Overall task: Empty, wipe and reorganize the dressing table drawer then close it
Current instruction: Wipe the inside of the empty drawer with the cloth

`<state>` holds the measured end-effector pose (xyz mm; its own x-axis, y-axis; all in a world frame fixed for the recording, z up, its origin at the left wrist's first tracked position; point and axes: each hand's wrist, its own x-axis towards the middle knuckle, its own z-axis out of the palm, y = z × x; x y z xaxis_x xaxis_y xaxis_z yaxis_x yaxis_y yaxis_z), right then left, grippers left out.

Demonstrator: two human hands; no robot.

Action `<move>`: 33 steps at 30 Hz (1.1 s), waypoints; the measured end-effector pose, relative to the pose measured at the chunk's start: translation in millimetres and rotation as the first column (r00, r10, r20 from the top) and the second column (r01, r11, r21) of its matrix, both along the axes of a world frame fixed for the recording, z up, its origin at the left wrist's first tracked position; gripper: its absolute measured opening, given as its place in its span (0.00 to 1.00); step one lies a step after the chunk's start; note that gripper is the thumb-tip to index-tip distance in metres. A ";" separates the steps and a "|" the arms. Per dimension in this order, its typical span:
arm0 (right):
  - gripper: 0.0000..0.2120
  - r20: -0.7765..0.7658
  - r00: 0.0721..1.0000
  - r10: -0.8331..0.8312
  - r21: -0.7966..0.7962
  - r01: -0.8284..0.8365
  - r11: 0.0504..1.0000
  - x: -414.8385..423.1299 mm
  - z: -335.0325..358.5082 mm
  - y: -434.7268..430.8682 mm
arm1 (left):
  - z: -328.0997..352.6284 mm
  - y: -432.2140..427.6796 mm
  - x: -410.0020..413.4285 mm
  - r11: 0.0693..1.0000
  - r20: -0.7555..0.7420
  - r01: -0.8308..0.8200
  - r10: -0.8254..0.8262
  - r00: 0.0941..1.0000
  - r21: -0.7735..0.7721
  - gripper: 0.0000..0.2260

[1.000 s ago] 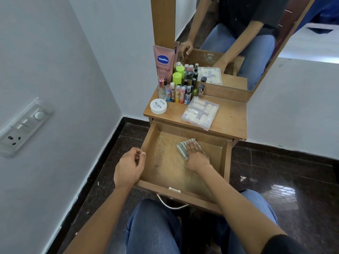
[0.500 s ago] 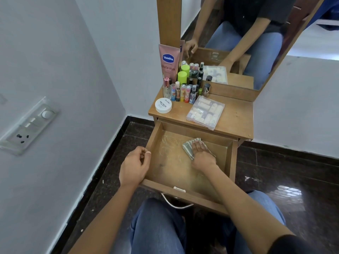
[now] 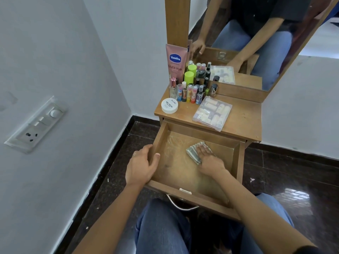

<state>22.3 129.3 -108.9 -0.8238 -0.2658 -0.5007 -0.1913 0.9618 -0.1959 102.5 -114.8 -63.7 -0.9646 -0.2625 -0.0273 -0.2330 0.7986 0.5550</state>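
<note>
The wooden drawer (image 3: 236, 162) of the dressing table is pulled out and holds nothing but a folded striped cloth (image 3: 192, 150). My right hand (image 3: 209, 158) presses flat on the cloth against the drawer floor, towards the back right. My left hand (image 3: 142, 163) grips the drawer's left wall, thumb inside and fingers outside. On the table top (image 3: 244, 121) stand a pink Vaseline tube (image 3: 176, 61), several small bottles and lip balms (image 3: 190, 90), a white round jar (image 3: 169, 105) and a clear plastic box of small tubes (image 3: 212, 113).
A mirror (image 3: 256, 39) stands at the back of the table and reflects my arms and knees. A white wall with a switch panel (image 3: 37, 123) runs close on the left. Dark glossy floor tiles (image 3: 286, 176) lie around. My knees (image 3: 163, 226) sit under the drawer's metal handle (image 3: 180, 205).
My right hand and the cloth have stayed at the back right of the drawer floor, shifting only slightly. My left hand keeps its grip on the left wall. The view has drifted a little.
</note>
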 end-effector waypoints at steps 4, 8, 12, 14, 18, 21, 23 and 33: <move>0.38 -0.030 0.999 -0.018 0.008 0.019 1.000 -16.0 1.7 -30.3 | -0.3 0.3 -1.1 0.999 0.023 0.022 -0.021 0.999 -0.026 0.24; 0.37 -0.047 0.998 0.043 -0.014 -0.044 0.999 -8.1 1.0 -42.7 | -0.5 0.2 -1.4 1.000 0.020 0.001 -0.001 1.000 -0.018 0.22; 0.35 -0.036 0.993 0.109 -0.041 -0.111 0.993 2.0 -11.6 -15.4 | 1.4 1.8 -0.2 1.000 0.007 -0.004 0.004 1.000 -0.007 0.21; 0.34 -0.027 0.994 0.101 -0.028 -0.102 0.994 0.1 -10.1 -2.4 | 3.2 2.8 0.3 1.000 0.009 -0.004 0.005 1.000 -0.009 0.20; 0.35 -0.003 0.999 0.041 -0.020 -0.041 0.999 -18.3 -3.2 -10.5 | 5.0 3.0 0.8 1.000 0.002 -0.007 0.007 1.000 -0.005 0.20; 0.36 -0.028 0.999 0.020 -0.016 -0.020 1.000 -22.0 0.9 -33.0 | 5.5 1.9 1.1 1.000 0.005 -0.013 0.013 1.000 -0.005 0.20; 0.36 -0.053 0.998 0.031 -0.035 -0.033 0.999 -18.5 2.1 -44.1 | 6.8 3.1 1.3 1.000 0.010 -0.020 0.020 1.000 0.000 0.19; 0.32 -0.044 0.980 0.192 -0.082 -0.195 0.977 -15.3 -1.9 2.1 | 7.0 3.7 4.2 1.000 -0.006 -0.017 0.017 1.000 0.012 0.19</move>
